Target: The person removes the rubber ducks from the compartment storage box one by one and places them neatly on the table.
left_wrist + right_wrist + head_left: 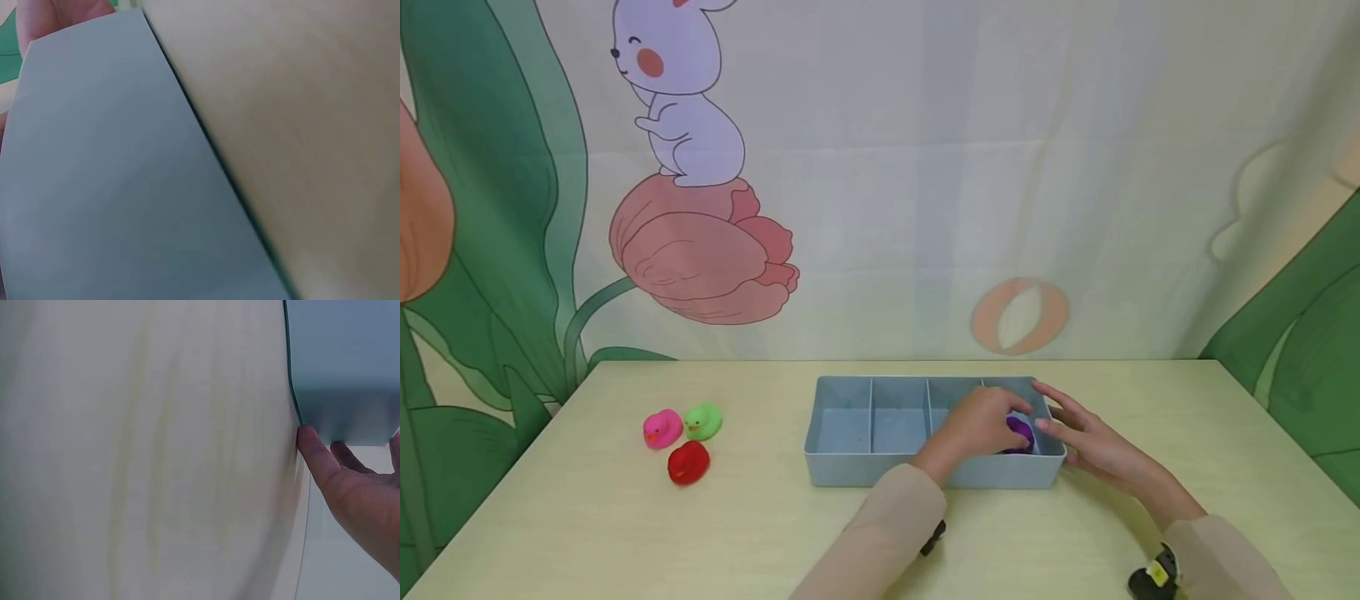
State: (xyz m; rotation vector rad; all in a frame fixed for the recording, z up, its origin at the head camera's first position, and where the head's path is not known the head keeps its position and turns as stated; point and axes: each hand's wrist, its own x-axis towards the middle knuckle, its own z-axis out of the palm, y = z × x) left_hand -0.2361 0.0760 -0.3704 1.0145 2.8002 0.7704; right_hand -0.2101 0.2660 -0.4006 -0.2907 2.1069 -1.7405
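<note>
A long grey-blue box [936, 471] with a row of compartments stands on the table. My left hand [977, 422] reaches over its near side into the rightmost compartment. There its fingers hold a purple toy [1019, 435], partly covered by the hand, so its full shape is hidden. In the left wrist view the box's outer wall [125, 162] fills much of the picture. At the box's right end, my right hand [1101, 446] grips the end wall, with fingertips at the rim and against the outside. The right wrist view shows this hand [369, 500] below the box end [344, 381].
Away to the left on the table [752, 533] sit a pink rubber duck [662, 429], a green rubber duck [703, 422] and a red rubber duck [688, 462]. Behind the table hangs a printed curtain [880, 208].
</note>
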